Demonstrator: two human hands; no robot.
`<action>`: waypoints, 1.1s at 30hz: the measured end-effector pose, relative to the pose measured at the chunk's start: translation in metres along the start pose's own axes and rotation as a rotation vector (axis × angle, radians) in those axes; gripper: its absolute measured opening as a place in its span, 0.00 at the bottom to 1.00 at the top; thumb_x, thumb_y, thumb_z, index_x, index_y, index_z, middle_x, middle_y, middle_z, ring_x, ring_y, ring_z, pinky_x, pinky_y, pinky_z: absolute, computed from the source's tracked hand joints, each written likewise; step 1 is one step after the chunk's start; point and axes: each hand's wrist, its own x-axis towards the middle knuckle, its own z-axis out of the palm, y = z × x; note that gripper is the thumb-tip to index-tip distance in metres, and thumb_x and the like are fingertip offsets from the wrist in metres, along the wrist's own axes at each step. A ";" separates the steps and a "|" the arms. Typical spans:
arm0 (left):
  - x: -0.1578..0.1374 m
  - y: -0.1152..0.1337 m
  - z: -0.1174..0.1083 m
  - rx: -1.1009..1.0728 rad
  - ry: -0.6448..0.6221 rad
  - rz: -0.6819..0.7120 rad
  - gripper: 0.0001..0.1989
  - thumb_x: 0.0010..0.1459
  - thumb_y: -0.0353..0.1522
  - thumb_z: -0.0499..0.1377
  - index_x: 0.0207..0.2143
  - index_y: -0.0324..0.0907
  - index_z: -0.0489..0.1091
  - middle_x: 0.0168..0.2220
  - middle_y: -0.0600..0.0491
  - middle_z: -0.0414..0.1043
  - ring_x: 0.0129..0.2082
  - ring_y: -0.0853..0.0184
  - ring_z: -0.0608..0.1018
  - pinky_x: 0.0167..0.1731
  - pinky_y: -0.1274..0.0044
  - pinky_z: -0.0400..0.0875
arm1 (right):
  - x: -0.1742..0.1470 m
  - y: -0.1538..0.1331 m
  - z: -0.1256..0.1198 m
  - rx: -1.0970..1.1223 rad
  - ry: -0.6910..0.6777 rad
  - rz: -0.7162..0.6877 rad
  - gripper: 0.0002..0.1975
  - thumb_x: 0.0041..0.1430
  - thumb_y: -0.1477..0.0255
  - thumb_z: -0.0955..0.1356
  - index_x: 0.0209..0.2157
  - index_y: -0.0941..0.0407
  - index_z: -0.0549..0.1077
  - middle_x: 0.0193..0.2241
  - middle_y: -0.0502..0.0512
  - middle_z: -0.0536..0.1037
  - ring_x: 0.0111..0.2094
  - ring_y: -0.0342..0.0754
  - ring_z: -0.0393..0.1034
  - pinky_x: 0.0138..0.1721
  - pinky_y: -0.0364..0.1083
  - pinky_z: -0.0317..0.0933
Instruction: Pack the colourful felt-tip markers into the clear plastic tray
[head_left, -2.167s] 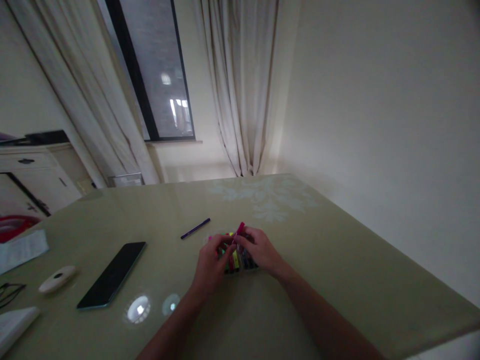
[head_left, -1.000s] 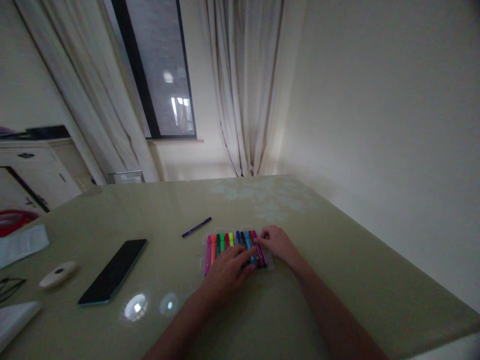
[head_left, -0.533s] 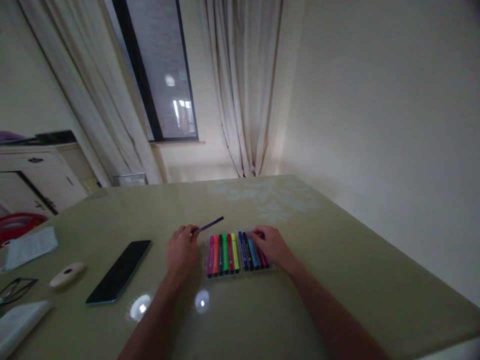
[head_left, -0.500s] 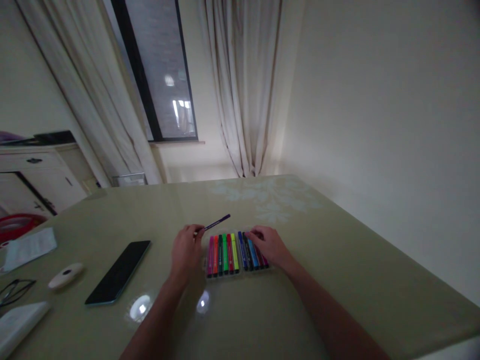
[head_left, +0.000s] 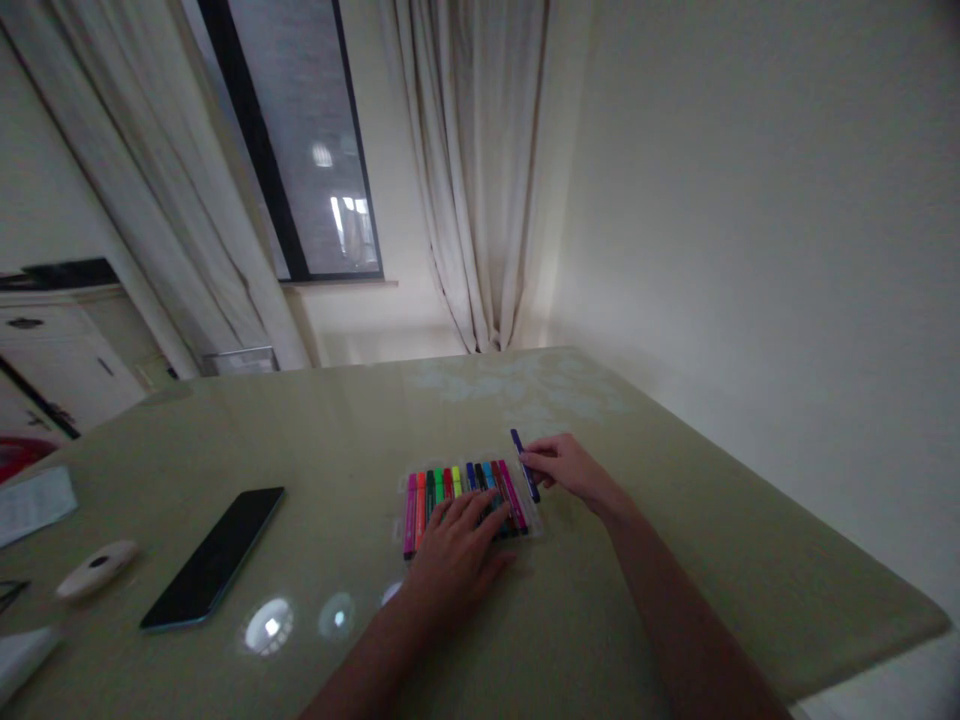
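A clear plastic case [head_left: 534, 524] lies on the table with several coloured markers [head_left: 410, 510] side by side in it. Over its front middle, my left hand [head_left: 459, 545] rests with fingers stretched out across the lower ends of the markers, hiding part of them. Just right of the case, my right hand [head_left: 562, 467] pinches a dark blue-purple marker [head_left: 533, 485] between thumb and fingers. That marker stands tilted beside the rightmost pink marker [head_left: 514, 498], at the case's right end.
Left on the table [head_left: 330, 420] lie a black phone [head_left: 214, 557], a white computer mouse [head_left: 97, 570], a pale sheet [head_left: 37, 505] and a white object [head_left: 26, 655] cut off by the frame. A wall [head_left: 712, 300] runs along the right side.
The dark marker has passed from my left hand to my right. My left hand has come down over the case; my right hand has moved off the markers to the right. The view has shifted slightly.
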 end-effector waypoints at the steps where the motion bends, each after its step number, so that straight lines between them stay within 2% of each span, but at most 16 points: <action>1: 0.000 0.001 0.001 0.016 -0.039 0.003 0.28 0.66 0.39 0.59 0.67 0.52 0.61 0.68 0.50 0.63 0.65 0.52 0.67 0.63 0.54 0.62 | 0.000 0.003 -0.002 -0.030 -0.033 0.050 0.12 0.56 0.64 0.74 0.31 0.60 0.80 0.23 0.52 0.79 0.24 0.43 0.73 0.25 0.39 0.65; 5: 0.001 0.000 0.004 0.020 -0.073 -0.024 0.24 0.69 0.35 0.56 0.66 0.51 0.63 0.67 0.50 0.66 0.64 0.56 0.69 0.62 0.59 0.63 | -0.002 0.006 0.006 -0.076 -0.059 0.187 0.08 0.54 0.71 0.76 0.28 0.59 0.76 0.18 0.49 0.77 0.21 0.44 0.74 0.24 0.40 0.67; 9: 0.003 -0.002 0.001 0.009 0.007 -0.093 0.22 0.70 0.39 0.54 0.64 0.49 0.65 0.64 0.50 0.69 0.63 0.57 0.70 0.63 0.61 0.62 | -0.003 0.004 0.014 -0.152 -0.005 0.208 0.09 0.52 0.80 0.75 0.27 0.58 0.72 0.17 0.49 0.77 0.20 0.44 0.74 0.22 0.39 0.66; 11: 0.003 -0.003 -0.004 0.063 0.096 -0.231 0.23 0.71 0.41 0.51 0.64 0.47 0.65 0.64 0.47 0.69 0.63 0.55 0.69 0.63 0.59 0.60 | -0.003 0.004 0.013 -0.232 0.029 0.212 0.10 0.52 0.80 0.76 0.25 0.57 0.72 0.16 0.48 0.75 0.18 0.43 0.71 0.19 0.38 0.63; 14: 0.002 -0.010 -0.013 0.204 0.229 -0.530 0.27 0.71 0.44 0.49 0.65 0.39 0.65 0.64 0.38 0.66 0.63 0.47 0.67 0.60 0.54 0.60 | -0.002 0.007 0.010 -0.303 0.022 0.251 0.12 0.54 0.76 0.76 0.22 0.57 0.72 0.14 0.49 0.73 0.16 0.43 0.69 0.18 0.39 0.61; 16: -0.001 -0.021 -0.018 0.242 0.232 -0.686 0.30 0.69 0.46 0.50 0.63 0.34 0.65 0.59 0.32 0.69 0.60 0.42 0.69 0.57 0.51 0.62 | 0.000 0.009 0.010 -0.269 -0.024 0.270 0.12 0.55 0.74 0.76 0.22 0.58 0.73 0.15 0.50 0.75 0.17 0.43 0.70 0.19 0.39 0.63; 18: -0.003 -0.035 -0.021 0.138 0.222 -0.757 0.30 0.68 0.47 0.51 0.61 0.33 0.67 0.54 0.31 0.73 0.57 0.40 0.71 0.55 0.50 0.63 | 0.002 0.013 0.009 -0.209 -0.063 0.263 0.11 0.55 0.73 0.76 0.23 0.58 0.75 0.17 0.51 0.76 0.19 0.43 0.71 0.20 0.39 0.64; 20: -0.003 -0.048 -0.023 -0.089 0.267 -0.759 0.28 0.68 0.47 0.51 0.59 0.36 0.69 0.53 0.33 0.74 0.57 0.43 0.73 0.56 0.51 0.64 | 0.004 0.017 0.009 -0.165 -0.086 0.244 0.13 0.56 0.68 0.76 0.23 0.59 0.76 0.19 0.52 0.78 0.20 0.42 0.72 0.21 0.39 0.64; 23: 0.001 -0.059 -0.028 -0.467 0.383 -0.748 0.31 0.70 0.50 0.45 0.63 0.38 0.62 0.58 0.35 0.70 0.56 0.52 0.76 0.55 0.59 0.70 | 0.008 0.020 0.007 -0.150 -0.049 0.220 0.19 0.59 0.60 0.75 0.23 0.59 0.75 0.20 0.54 0.78 0.20 0.43 0.72 0.21 0.39 0.64; 26: 0.006 -0.053 -0.035 -0.831 0.519 -0.733 0.35 0.69 0.53 0.45 0.68 0.40 0.54 0.64 0.35 0.65 0.56 0.56 0.77 0.50 0.65 0.75 | 0.009 0.014 0.010 -0.106 0.031 0.119 0.19 0.63 0.58 0.71 0.27 0.60 0.77 0.24 0.57 0.80 0.24 0.44 0.74 0.22 0.39 0.64; 28: 0.009 -0.043 -0.034 -0.981 0.574 -0.658 0.36 0.68 0.54 0.49 0.68 0.42 0.54 0.67 0.37 0.61 0.60 0.55 0.75 0.52 0.65 0.75 | 0.006 0.004 0.021 -0.037 0.077 -0.003 0.18 0.65 0.58 0.69 0.33 0.59 0.79 0.28 0.58 0.82 0.27 0.45 0.76 0.23 0.39 0.64; 30: 0.010 -0.032 -0.026 -1.047 0.507 -0.533 0.37 0.65 0.53 0.54 0.68 0.43 0.56 0.68 0.38 0.61 0.62 0.53 0.73 0.56 0.65 0.73 | 0.000 -0.007 0.040 0.062 0.086 -0.130 0.18 0.65 0.58 0.67 0.40 0.59 0.80 0.33 0.58 0.83 0.31 0.47 0.78 0.26 0.41 0.67; 32: 0.011 -0.022 -0.017 -1.079 0.386 -0.411 0.41 0.61 0.50 0.62 0.69 0.43 0.54 0.66 0.38 0.64 0.61 0.52 0.74 0.57 0.64 0.72 | -0.008 -0.017 0.061 0.189 -0.033 -0.244 0.19 0.67 0.59 0.64 0.45 0.58 0.80 0.38 0.59 0.83 0.34 0.49 0.79 0.30 0.44 0.71; 33: 0.012 -0.020 -0.012 -1.077 0.366 -0.381 0.43 0.59 0.48 0.65 0.70 0.43 0.52 0.65 0.38 0.66 0.60 0.52 0.75 0.57 0.63 0.72 | -0.011 -0.021 0.070 0.223 -0.086 -0.283 0.19 0.67 0.60 0.64 0.46 0.57 0.80 0.40 0.60 0.83 0.36 0.50 0.80 0.33 0.45 0.72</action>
